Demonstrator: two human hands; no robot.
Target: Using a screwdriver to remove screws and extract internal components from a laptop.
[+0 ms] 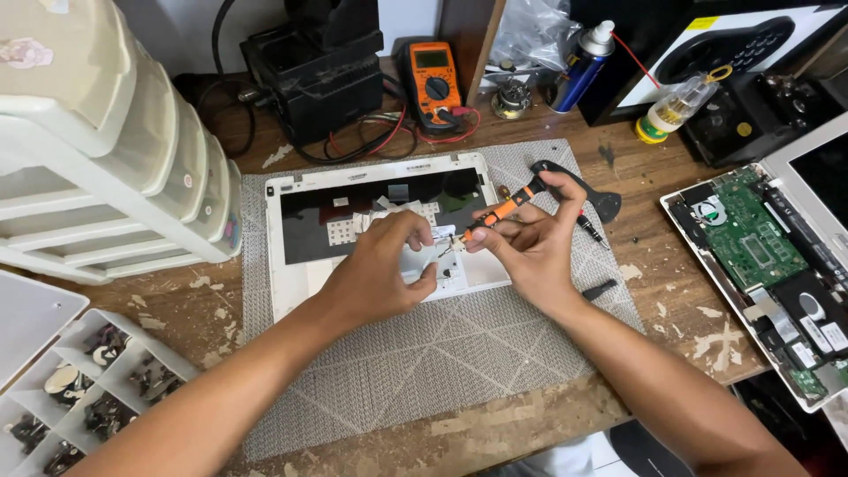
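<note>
A white laptop cover [300, 265] lies inside-up on a grey patterned mat [424, 353]. My right hand [530, 247] grips an orange-and-black screwdriver [503, 208], its tip pointing down-left at a small white part [446, 252] on the cover. My left hand [380, 269] pinches that small part between thumb and fingers, right beside the screwdriver tip. What lies under my left palm is hidden.
An opened laptop base with a green circuit board [751, 234] sits at the right edge. Behind are an orange multimeter [433, 79], a black box [318, 66], a spray can [583, 62] and a small bottle [676, 110]. Plastic drawers [115, 150] and a screw tray [79, 389] stand at left.
</note>
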